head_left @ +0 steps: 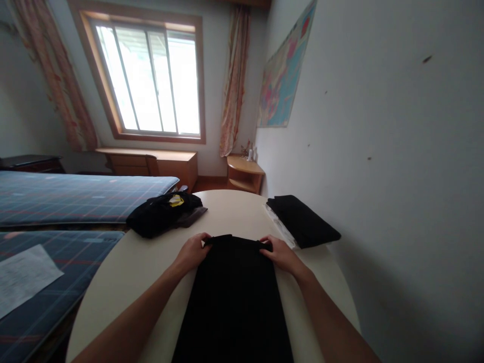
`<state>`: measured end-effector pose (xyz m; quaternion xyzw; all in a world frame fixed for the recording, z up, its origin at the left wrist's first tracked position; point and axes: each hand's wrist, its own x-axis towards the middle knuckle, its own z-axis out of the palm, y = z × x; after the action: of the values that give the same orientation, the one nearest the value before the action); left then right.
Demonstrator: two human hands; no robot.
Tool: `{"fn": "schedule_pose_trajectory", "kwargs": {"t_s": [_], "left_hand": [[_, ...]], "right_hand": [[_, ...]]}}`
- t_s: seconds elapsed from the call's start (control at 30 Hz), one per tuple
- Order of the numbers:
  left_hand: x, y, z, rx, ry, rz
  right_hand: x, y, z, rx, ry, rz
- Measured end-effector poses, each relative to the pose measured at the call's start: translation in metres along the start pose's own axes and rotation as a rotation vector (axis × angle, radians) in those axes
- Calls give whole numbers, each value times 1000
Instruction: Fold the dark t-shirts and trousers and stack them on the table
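Note:
A long black piece of folded clothing (234,302) lies lengthwise on the round cream table (109,292), running down out of the bottom of the view. Its far edge is pinched at the left corner by my left hand (194,250), fingers closed on the fabric. At the far right corner, my right hand (279,253) grips the same edge between thumb and fingers. The exact kind of garment cannot be made out. Just beyond my right hand rests a neatly folded black cloth stack (302,222) on clear plastic wrapping (280,227).
A crumpled black cloth bundle (162,214) with a yellow tag sits at the table's left edge. Plaid mattresses (86,199) stand to the left, one bearing a paper sheet (28,277). The white wall (408,212) rises close on the right. A corner shelf (245,164) stands beyond the table.

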<state>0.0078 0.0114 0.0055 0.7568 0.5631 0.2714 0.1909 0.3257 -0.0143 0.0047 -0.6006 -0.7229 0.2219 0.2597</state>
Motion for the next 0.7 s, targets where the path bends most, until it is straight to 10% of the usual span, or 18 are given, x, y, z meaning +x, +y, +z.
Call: {"fn": "schedule_pose_trajectory", "kwargs": {"t_s": [0.4, 0.7], "left_hand": [[-3, 8, -11, -597, -19, -196], [0, 21, -21, -1007, 110, -9]], "right_hand": [[-4, -19, -5, 490, 44, 214], [-2, -22, -11, 595, 211, -176]]}}
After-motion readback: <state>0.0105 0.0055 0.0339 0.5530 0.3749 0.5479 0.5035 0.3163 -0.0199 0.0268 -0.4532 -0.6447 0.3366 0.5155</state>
